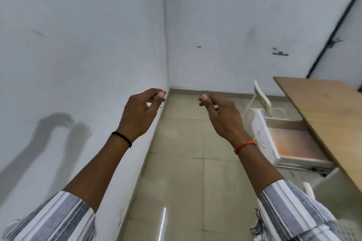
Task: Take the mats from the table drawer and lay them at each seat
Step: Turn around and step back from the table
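Two hands raised mid-air in front of the white wall corner, both holding nothing. Left hand [141, 111] has fingers loosely curled, thumb tip near the index tip, black band on the wrist. Right hand [221, 115] sits the same way — fingers loosely bent, thumb close to fingertips, orange thread on the wrist. Hands are near each other but apart, not touching.

Open drawer [293, 143] sits low right, pulled out from under the wooden table [323, 107], well apart from both hands. Inside it a flat orange-tinted surface shows — cannot tell if that is a mat, view is blurred. White drawer front [263, 139] faces the right hand's side. White chair [262, 100] stands beyond the drawer, beside the table edge. Tiled floor [186, 162] below the hands; striped sleeves at both forearms.
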